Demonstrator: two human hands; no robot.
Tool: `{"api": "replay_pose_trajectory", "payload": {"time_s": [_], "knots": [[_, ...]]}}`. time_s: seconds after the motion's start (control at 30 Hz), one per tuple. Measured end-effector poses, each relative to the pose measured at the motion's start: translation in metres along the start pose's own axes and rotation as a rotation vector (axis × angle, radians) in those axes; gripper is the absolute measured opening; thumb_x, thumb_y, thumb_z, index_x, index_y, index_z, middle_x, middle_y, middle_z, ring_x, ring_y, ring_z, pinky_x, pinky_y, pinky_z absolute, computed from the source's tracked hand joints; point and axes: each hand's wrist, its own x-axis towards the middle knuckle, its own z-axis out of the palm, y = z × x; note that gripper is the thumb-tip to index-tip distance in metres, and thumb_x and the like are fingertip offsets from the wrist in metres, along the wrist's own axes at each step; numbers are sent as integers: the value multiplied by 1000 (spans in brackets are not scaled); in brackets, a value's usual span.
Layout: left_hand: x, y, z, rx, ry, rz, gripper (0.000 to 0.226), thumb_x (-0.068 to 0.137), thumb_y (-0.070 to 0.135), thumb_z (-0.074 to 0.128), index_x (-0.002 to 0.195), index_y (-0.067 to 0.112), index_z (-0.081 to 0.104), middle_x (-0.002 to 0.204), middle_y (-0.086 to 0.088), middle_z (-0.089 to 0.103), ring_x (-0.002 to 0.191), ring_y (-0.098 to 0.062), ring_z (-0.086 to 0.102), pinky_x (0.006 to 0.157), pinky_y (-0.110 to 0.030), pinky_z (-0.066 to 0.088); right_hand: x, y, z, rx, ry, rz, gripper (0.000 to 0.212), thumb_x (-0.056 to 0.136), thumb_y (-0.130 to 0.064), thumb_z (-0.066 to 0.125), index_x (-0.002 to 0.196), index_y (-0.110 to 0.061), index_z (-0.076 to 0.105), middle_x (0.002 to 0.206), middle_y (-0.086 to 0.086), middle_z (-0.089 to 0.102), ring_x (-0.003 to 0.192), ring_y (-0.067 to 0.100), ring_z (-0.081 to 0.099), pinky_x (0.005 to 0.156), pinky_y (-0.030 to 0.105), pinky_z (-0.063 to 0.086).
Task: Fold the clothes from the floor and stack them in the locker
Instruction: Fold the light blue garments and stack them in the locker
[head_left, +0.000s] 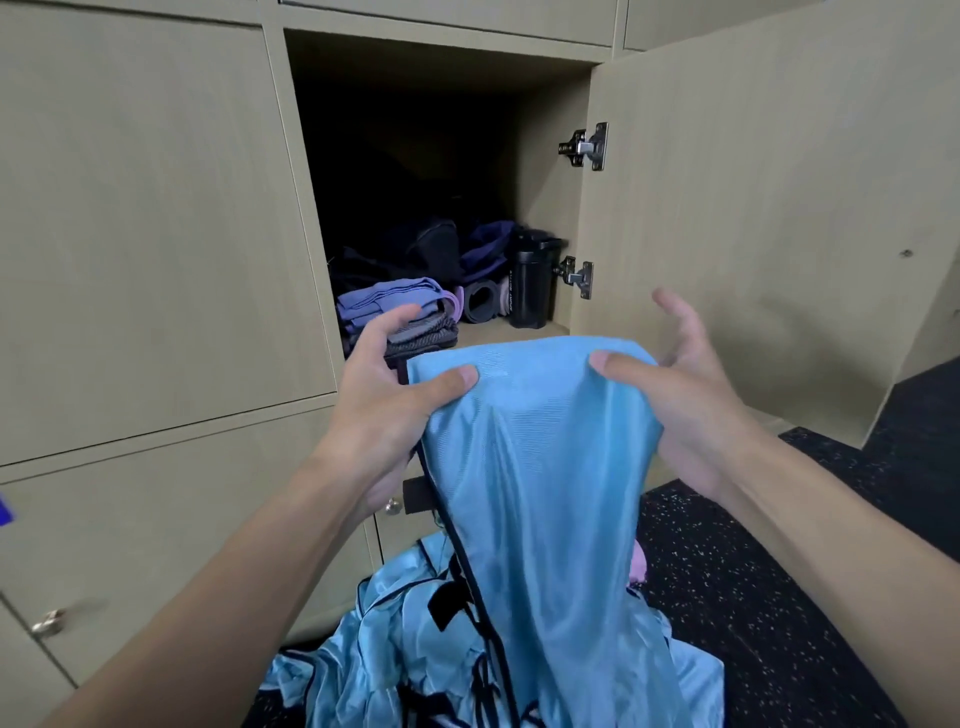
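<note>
Lettering on the bottle in the locker

A black bottle (529, 283) stood near the right edge of the locker (550, 218) floor, beside the right wall. Small white letters ran vertically up its side and seemed to read "SPORT BOTTLE", though they were tiny. No other text could be read.

**Room Up High, Crowded Down Low**

The open tan wooden locker (550, 171) is showing lots of dark free room in its top half. Down low, things are filling it. A folded pile of purple and grey clothes (395, 307) is sitting at the front left. A tall black plastic bottle (530, 288) is standing at the front right. A dark rolled mat (480, 302) is lying between them, and dark bags (436, 249) are crowding the back. The tan door (753, 208) is standing wide open on the right, and its metal hinges (587, 146) are poking into the opening. A shiny light blue top (540, 467), held by the left hand (384, 410) and right hand (691, 410), is hanging across the bottom edge.
</note>
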Motion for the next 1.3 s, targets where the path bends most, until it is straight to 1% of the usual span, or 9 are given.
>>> {"api": "replay_pose_trajectory", "payload": {"time_s": [0.17, 0.4, 0.6, 0.7, 0.83, 0.93, 1.03, 1.2, 1.3], "knots": [[0, -2, 1, 22, 23, 15, 63, 80, -4, 77, 129, 28, 53, 93, 2, 77, 83, -17, 75, 68, -29, 60, -5, 21, 8, -118, -189, 0, 104, 46, -32, 93, 122, -74, 37, 151, -4, 43, 138, 22, 44, 112, 51, 39], [-5, 3, 3, 40, -119, -11, 70, 80, -11, 72, 124, 40, 52, 103, -9, 76, 92, -25, 75, 75, -35, 62, -9, 30, 18, -147, -228, -128, 107, 62, -29, 91, 136, -70, 26, 153, -23, 28, 144, 6, 32, 116, 43, 35], [-9, -3, 2, 55, -152, -29, 82, 77, 2, 78, 139, 42, 42, 109, -3, 76, 93, -18, 75, 73, -28, 60, -1, 33, 25, -67, -166, -145, 100, 54, -23, 86, 127, -71, 37, 150, 5, 43, 135, 27, 47, 102, 49, 49], [-17, -18, 5, 122, -172, -101, 105, 70, 12, 88, 143, 55, 25, 111, 18, 71, 96, 2, 70, 78, -19, 57, 3, 30, 26, -50, -80, -163, 95, 58, -23, 84, 127, -68, 38, 149, 0, 43, 138, 26, 43, 107, 51, 44], [-25, -31, 14, 193, -125, -139, 122, 51, 31, 99, 129, 80, 19, 137, -6, 61, 122, -23, 62, 99, -41, 53, 4, 20, 24, -50, 6, -168, 91, 75, -10, 81, 134, -60, 34, 140, -13, 36, 137, 13, 40, 112, 44, 40], [-20, -27, 16, 48, -114, -75, 106, 82, -6, 74, 145, 60, 20, 89, -8, 75, 74, -17, 72, 66, -28, 59, 4, 16, 14, 5, 16, -115, 97, 77, -17, 84, 143, -57, 25, 142, -8, 40, 121, 12, 58, 98, 38, 52], [-14, -18, 14, 29, -30, -7, 96, 87, -12, 65, 151, 44, 23, 88, -2, 78, 85, -21, 75, 78, -36, 59, -2, 21, 8, -91, -184, 53, 113, 69, -15, 89, 144, -61, 18, 141, -7, 47, 109, 11, 65, 77, 29, 57], [-7, -10, 5, 53, 37, -29, 77, 87, -9, 67, 145, 32, 37, 84, -1, 78, 77, -17, 74, 63, -28, 59, 2, 19, 3, 94, -40, -36, 95, 81, 2, 76, 145, -49, 28, 118, 7, 62, 108, 22, 67, 94, 41, 55], [-6, -7, 3, 80, 38, -29, 69, 86, -6, 69, 140, 30, 44, 80, 1, 76, 74, -16, 72, 64, -29, 60, -6, 28, 10, -22, -239, -12, 104, 64, -22, 91, 136, -65, 30, 153, -11, 34, 137, 12, 42, 107, 38, 44]]}}
